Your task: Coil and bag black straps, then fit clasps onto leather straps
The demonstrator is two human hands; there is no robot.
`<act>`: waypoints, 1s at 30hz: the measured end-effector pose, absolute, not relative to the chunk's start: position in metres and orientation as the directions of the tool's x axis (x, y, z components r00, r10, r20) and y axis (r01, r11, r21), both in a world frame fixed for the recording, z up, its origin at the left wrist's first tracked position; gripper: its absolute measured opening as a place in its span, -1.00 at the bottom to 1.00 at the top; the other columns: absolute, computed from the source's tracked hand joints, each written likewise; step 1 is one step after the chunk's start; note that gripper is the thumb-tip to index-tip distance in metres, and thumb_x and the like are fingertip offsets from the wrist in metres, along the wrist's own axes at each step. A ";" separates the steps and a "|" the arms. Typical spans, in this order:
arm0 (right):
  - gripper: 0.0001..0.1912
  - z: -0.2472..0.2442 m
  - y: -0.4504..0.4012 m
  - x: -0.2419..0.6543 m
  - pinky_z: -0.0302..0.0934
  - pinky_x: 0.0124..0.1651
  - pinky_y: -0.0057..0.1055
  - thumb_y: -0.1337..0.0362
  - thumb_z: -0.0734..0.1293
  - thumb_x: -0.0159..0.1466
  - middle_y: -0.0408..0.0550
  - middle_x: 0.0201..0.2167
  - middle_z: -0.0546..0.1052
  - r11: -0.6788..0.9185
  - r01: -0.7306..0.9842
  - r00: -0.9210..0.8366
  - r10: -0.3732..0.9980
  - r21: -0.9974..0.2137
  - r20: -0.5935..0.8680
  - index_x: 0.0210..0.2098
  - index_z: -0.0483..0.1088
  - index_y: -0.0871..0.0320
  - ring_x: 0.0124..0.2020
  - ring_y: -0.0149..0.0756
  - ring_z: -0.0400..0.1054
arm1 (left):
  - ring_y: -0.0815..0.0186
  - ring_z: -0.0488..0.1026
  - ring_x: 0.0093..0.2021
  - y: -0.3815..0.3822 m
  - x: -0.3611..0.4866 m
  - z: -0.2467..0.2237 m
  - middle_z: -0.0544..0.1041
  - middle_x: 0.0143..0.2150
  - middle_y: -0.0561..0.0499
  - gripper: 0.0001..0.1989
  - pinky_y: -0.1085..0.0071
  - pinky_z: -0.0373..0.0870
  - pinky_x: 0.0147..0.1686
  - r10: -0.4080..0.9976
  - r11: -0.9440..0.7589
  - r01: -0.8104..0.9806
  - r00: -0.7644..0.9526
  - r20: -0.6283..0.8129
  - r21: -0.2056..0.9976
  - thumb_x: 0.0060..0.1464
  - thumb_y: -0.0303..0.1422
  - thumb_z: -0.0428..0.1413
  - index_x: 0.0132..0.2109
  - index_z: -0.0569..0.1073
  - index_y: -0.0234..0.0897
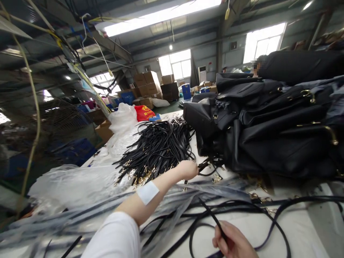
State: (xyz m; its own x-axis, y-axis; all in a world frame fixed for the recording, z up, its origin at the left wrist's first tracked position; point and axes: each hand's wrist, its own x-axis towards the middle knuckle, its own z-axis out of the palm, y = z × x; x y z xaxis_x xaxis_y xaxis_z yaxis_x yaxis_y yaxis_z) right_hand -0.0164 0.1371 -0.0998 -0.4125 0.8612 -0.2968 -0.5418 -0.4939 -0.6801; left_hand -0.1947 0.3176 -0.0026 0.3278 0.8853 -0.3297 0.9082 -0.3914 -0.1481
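Beyond the strap pile (161, 147) we spot yellow characters on a red bag (144, 112), too small to read. This side of the pile, our right hand (233, 240) pinches a black strap (213, 215) between closed fingers, its free end slanting away toward the pile. Our left hand (189, 169), outstretched, curls by the pile's right edge; its hold we can't tell.

Over at the white table (301, 233), the person's left hand (188, 170) stretches out between a heap of black bags (268, 147) and a tangled pile of straps (163, 143) with gold clasps (146, 176) — whatever its fingers have is hidden from me. The right hand (235, 242), nearer, pinches a black strap (211, 212). Clear plastic (77, 182) spreads leftward; cartons (147, 84) stand stacked behind.
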 end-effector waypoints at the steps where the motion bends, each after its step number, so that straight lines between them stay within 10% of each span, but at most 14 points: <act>1: -0.54 -0.095 0.135 -0.016 0.19 -0.40 -0.52 -0.12 0.52 0.06 -0.23 -0.76 0.24 -0.491 -0.546 -0.399 0.865 -0.678 -0.305 -0.56 0.52 0.18 -0.62 -0.50 0.10 | 0.20 0.53 -0.10 0.300 -0.213 0.004 0.56 -0.09 -0.13 -0.70 0.15 0.49 -0.07 0.890 -0.385 0.910 0.321 -0.324 -0.156 0.33 -0.22 0.01 -0.04 0.49 -0.36; 9: -0.60 -0.094 0.130 0.000 0.29 -0.24 -0.38 -0.07 0.50 0.09 -0.19 -0.73 0.28 -0.486 -0.486 -0.412 0.860 -0.726 -0.300 -0.49 0.54 0.18 -0.56 -0.41 0.17 | 0.05 0.59 -0.29 0.159 -0.328 0.015 0.63 -0.31 -0.20 -0.72 0.26 0.47 -0.26 0.864 -0.236 0.956 0.126 -0.487 -0.173 0.16 -0.23 0.08 -0.26 0.61 -0.32; 13: -0.62 -0.101 0.136 0.006 0.31 -0.13 -0.38 -0.06 0.53 0.02 -0.19 -0.73 0.30 -0.522 -0.479 -0.387 0.847 -0.705 -0.364 -0.48 0.55 0.16 -0.57 -0.42 0.18 | -0.02 0.57 -0.14 0.126 -0.347 0.007 0.62 -0.09 -0.26 -0.51 0.26 0.47 -0.20 0.877 -0.122 0.984 0.045 -0.479 -0.131 -0.03 -0.19 0.27 0.02 0.54 -0.36; 30: -0.63 -0.049 0.112 0.002 0.33 -0.18 -0.39 -0.05 0.52 0.05 -0.18 -0.73 0.28 -0.357 -0.472 -0.285 0.927 -0.806 -0.243 -0.52 0.53 0.15 -0.54 -0.39 0.19 | 0.15 0.47 0.02 0.221 -0.245 -0.040 0.45 0.10 -0.16 -0.63 0.10 0.48 -0.01 0.983 0.088 0.935 -0.026 -0.181 0.343 0.26 -0.23 0.14 0.12 0.41 -0.34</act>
State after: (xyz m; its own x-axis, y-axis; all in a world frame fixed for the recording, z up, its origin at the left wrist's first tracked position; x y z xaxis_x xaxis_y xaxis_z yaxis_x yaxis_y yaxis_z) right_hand 0.0015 0.1117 -0.0491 -0.2852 0.9271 -0.2431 -0.4717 -0.3566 -0.8064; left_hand -0.2446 0.2212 -0.0404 -0.0261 0.9831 -0.1813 0.9352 0.0881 0.3431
